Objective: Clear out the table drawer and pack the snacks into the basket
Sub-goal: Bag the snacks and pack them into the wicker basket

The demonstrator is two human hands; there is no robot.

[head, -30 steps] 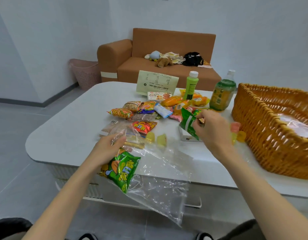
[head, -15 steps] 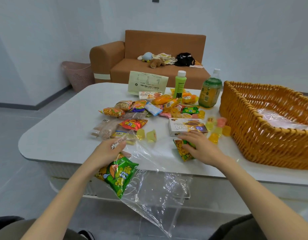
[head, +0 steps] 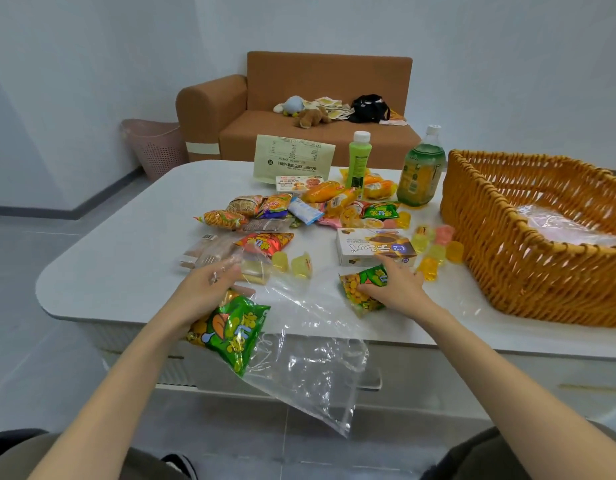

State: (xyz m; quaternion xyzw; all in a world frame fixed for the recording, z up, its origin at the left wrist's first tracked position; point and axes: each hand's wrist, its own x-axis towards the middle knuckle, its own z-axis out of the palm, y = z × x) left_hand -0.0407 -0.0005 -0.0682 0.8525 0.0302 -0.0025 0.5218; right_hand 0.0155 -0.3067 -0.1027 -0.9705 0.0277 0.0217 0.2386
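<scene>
A clear plastic bag [head: 310, 362] hangs over the white table's front edge [head: 102, 271], with a green snack packet [head: 235, 332] inside it. My left hand [head: 206, 289] grips the bag's mouth just above that packet. My right hand [head: 395, 289] holds a smaller green and yellow snack packet [head: 360, 294] down on the table, next to a white biscuit box [head: 372, 249]. Several loose snack packets [head: 275, 206] and yellow jelly cups [head: 301, 265] lie spread over the table's middle. The woven wicker basket [head: 507, 265] stands at the right with clear plastic lying inside.
A green bottle [head: 358, 159] and a tea bottle [head: 419, 174] stand at the back of the table beside a pale paper pouch [head: 292, 157]. More jelly cups [head: 434, 247] sit against the basket. A brown sofa [head: 299, 105] and a pink bin [head: 157, 147] stand beyond.
My right hand has brought the small green packet down from above the biscuit box to the table near the front edge. My left hand keeps holding the plastic bag in place.
</scene>
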